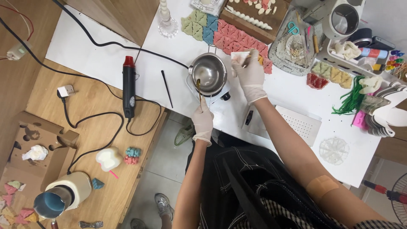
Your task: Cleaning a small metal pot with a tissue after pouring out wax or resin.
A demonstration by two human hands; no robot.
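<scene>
left gloved hand (202,121) pinching a thin stick (198,87) dipped into shiny round steel pot (208,73), right gloved hand (250,74) gripping a small pale piece (238,56) beside it, black heat gun (129,87) lying left on white surface (97,55)

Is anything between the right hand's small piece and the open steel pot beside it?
Nothing visible stands between them. The gloved right hand holds a small piece just right of the round steel melting pot, whose mouth is open. The gloved left hand holds a thin stirring stick at the pot's near-left rim, away from that path.

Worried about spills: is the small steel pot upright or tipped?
Upright. The steel pot sits level on its white base, its round rim facing up; the left hand holds a stick dipped inside.
</scene>
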